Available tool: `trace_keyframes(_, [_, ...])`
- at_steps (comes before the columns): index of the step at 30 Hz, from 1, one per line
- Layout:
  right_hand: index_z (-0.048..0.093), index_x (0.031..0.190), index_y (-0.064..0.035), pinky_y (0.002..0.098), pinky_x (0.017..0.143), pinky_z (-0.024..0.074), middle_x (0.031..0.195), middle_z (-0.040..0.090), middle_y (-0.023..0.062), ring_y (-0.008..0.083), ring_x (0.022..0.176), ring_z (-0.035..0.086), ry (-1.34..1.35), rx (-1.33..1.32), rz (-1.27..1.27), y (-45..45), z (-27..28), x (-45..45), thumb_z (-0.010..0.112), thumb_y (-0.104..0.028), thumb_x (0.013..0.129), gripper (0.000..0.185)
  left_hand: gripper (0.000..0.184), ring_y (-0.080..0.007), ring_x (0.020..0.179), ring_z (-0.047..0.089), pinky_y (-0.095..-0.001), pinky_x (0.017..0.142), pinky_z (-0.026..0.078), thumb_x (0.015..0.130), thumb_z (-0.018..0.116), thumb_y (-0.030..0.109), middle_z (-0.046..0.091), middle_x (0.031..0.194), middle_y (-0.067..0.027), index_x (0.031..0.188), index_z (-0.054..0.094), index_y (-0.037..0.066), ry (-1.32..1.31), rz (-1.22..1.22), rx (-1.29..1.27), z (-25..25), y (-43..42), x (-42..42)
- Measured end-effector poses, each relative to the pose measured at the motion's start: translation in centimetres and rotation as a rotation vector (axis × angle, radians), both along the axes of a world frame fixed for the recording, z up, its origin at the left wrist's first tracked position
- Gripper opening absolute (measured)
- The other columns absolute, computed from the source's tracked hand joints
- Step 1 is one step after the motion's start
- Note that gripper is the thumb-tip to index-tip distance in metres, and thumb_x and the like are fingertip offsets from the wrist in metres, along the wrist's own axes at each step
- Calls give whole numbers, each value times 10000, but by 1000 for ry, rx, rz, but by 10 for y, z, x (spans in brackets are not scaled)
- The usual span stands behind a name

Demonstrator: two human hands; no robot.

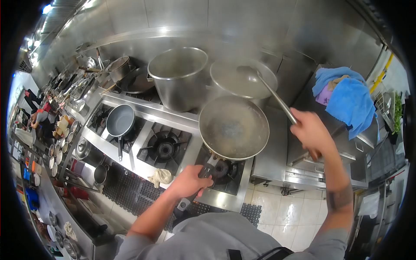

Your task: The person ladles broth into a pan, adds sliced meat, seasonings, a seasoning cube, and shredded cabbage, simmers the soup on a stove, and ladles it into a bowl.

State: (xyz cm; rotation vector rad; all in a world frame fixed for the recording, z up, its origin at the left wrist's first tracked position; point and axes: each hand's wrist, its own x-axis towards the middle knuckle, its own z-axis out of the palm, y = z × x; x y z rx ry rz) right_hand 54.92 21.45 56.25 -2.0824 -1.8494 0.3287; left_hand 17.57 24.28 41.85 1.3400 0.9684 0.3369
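My left hand [190, 183] is wrapped round the dark handle of a frying pan [234, 128], which is held over the front right burner [224, 173]. The pan's inside looks pale and blurred by steam. In my right hand [313, 132] is the long handle of a ladle [277, 97]. Its bowl end lies over the large steaming pot [269, 77] behind the pan, partly lost in the steam. Just left of that stands a tall steel stockpot [177, 91].
A small grey pan [120, 121] sits on the left burner, and a crumpled cloth [160, 177] lies on the stove's front edge. Blue towels [350, 102] are heaped on the right. Another person [42, 119] stands far left, beyond shelves of bowls and pots.
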Motion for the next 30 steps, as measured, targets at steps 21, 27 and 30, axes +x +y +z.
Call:
trace_keyframes(21, [533,853,29,227,558,606,809,585,149,169,626,606,1916,-158,-262,101,17,39,678,-12,891,156,130,-122,499,592,-292,488,441,852,731,78,610,644,-22,895,631,8,-14,52,-7,-1,-12,0])
trace_keyframes(27, [497,1130,152,211,522,570,879,607,136,141,590,589,1924,-78,-297,36,70,15,688,-58,928,348,128,-136,496,600,-300,490,444,852,726,76,609,625,-32,874,621,6,-28,16,51,-19,-8,-6])
trace_keyframes(30, [475,1213,186,208,504,545,901,608,124,126,589,573,1936,-100,-275,1,87,1,673,-91,957,426,133,-142,498,606,-313,493,453,854,725,76,611,616,-43,856,611,7,1,-22,91,-29,-3,-11])
